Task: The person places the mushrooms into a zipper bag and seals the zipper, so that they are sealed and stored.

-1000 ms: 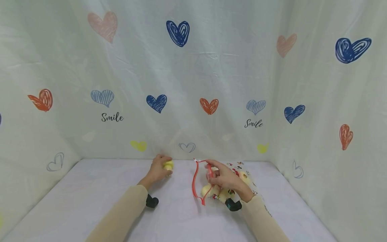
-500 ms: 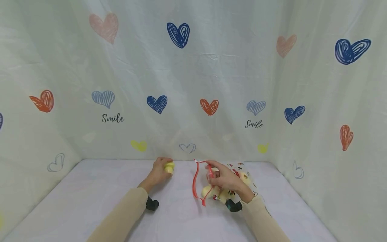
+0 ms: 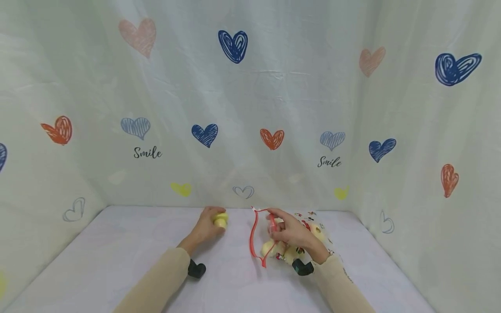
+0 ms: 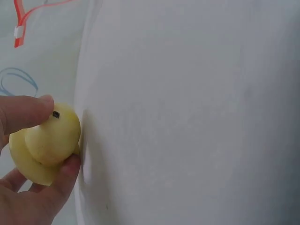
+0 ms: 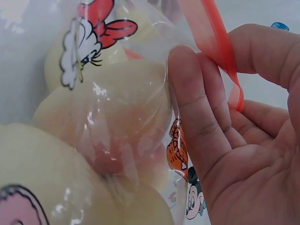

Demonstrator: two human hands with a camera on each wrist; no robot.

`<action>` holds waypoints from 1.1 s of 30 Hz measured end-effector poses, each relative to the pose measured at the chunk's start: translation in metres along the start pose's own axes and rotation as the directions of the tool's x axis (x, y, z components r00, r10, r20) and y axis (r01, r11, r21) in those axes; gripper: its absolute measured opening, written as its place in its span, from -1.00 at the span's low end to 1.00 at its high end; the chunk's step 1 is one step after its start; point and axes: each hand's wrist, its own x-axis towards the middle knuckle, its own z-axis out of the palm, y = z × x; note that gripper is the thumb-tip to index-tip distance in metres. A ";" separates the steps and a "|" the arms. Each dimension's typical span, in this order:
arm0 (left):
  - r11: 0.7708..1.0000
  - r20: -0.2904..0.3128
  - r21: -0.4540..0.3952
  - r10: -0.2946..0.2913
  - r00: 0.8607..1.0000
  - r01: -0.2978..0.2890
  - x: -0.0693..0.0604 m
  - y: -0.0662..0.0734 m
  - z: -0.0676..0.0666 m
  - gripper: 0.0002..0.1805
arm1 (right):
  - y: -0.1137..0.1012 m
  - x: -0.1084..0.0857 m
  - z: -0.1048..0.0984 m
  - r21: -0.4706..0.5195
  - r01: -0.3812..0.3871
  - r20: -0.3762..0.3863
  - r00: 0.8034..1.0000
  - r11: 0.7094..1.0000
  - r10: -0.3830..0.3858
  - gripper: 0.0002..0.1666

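Note:
My left hand holds a small yellow toy near the back of the table. In the left wrist view this toy duck shows a round head with a black eye, gripped between thumb and fingers. To the right, my right hand pinches the red rim of a clear zip bag printed with cartoon figures. The bag's mouth gapes toward the left. Several pale yellow toys lie inside, partly hidden by the prints and my hand.
A white cloth covers the table. Behind it hangs a pale curtain with printed hearts, close to both hands. Dark wrist-camera mounts stick out below the sleeves.
My left hand has come very slightly nearer and to the right with the toy duck. The right hand keeps its hold on the bag's rim. The head view has shifted a little.

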 end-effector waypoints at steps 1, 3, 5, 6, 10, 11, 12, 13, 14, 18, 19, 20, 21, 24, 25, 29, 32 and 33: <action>1.000 -0.002 -0.008 0.008 1.000 -0.008 -0.002 0.000 0.000 -0.36 | 0.001 0.001 0.000 -0.003 0.003 -0.001 1.000 1.000 -0.003 -0.19; 0.999 -0.002 -0.031 0.019 1.000 -0.019 -0.006 0.000 0.000 -0.37 | 0.003 0.002 0.001 -0.010 0.004 -0.005 1.000 1.000 -0.004 -0.18; 0.998 0.000 -0.058 0.030 1.000 -0.030 -0.010 0.002 0.002 -0.37 | 0.004 0.002 0.000 -0.027 0.002 -0.012 1.000 1.000 -0.002 -0.18; 0.997 0.001 -0.068 0.037 0.999 -0.037 -0.012 0.003 0.002 -0.37 | 0.005 0.002 0.000 -0.034 0.000 -0.015 1.000 0.999 -0.001 -0.18; 0.993 0.004 -0.109 0.056 0.998 -0.055 -0.022 0.008 0.004 -0.37 | 0.004 0.002 0.000 -0.030 -0.002 -0.007 1.000 1.000 0.002 -0.18; 0.991 0.008 -0.117 0.068 0.998 -0.067 -0.025 0.010 0.005 -0.37 | 0.004 0.002 0.001 -0.027 -0.002 -0.006 1.000 1.000 0.002 -0.18; 0.989 0.013 -0.128 0.077 0.997 -0.075 -0.027 0.011 0.006 -0.37 | 0.004 0.001 0.001 -0.027 -0.004 -0.007 1.000 1.000 0.004 -0.19; 0.987 0.016 -0.140 0.083 0.996 -0.080 -0.030 0.013 0.007 -0.37 | 0.004 0.001 0.002 -0.025 -0.004 -0.009 1.000 1.000 0.004 -0.19; 0.985 0.020 -0.149 0.091 0.996 -0.087 -0.032 0.014 0.007 -0.37 | 0.003 0.001 0.002 -0.026 -0.005 -0.011 1.000 1.000 0.004 -0.19; 0.983 0.053 -0.171 0.079 0.996 -0.069 -0.041 0.021 0.009 -0.37 | -0.014 -0.004 0.003 -0.030 -0.020 -0.012 1.000 0.999 0.020 -0.21; 0.983 0.062 -0.173 0.075 0.995 -0.064 -0.043 0.023 0.009 -0.37 | -0.017 -0.006 0.003 -0.024 -0.021 -0.009 1.000 0.999 0.021 -0.21; 0.983 0.072 -0.175 0.072 0.995 -0.058 -0.045 0.025 0.010 -0.38 | -0.018 -0.006 0.003 -0.021 -0.024 -0.007 1.000 0.999 0.024 -0.21; 0.982 0.081 -0.182 0.072 0.994 -0.056 -0.046 0.026 0.010 -0.38 | -0.018 -0.006 0.003 -0.020 -0.025 -0.005 1.000 0.999 0.025 -0.21; 0.975 0.093 -0.205 0.102 0.990 -0.081 -0.051 0.029 0.011 -0.38 | -0.007 -0.003 0.003 -0.025 -0.015 -0.012 1.000 1.000 0.015 -0.20; 0.973 0.101 -0.214 0.106 0.989 -0.082 -0.052 0.030 0.011 -0.38 | -0.003 -0.002 0.003 -0.030 -0.011 -0.015 1.000 0.999 0.011 -0.20; 0.971 0.123 -0.221 0.122 0.985 -0.093 -0.058 0.032 0.012 -0.38 | 0.003 0.001 0.002 -0.043 -0.002 -0.022 1.000 0.999 0.001 -0.19; 0.972 0.133 -0.215 0.128 0.983 -0.097 -0.062 0.032 0.014 -0.37 | 0.003 0.001 0.001 -0.038 0.004 -0.019 1.000 0.999 -0.005 -0.19; 0.973 0.138 -0.212 0.123 0.983 -0.092 -0.063 0.032 0.014 -0.37 | 0.003 0.001 0.002 -0.035 0.004 -0.016 1.000 0.999 -0.005 -0.19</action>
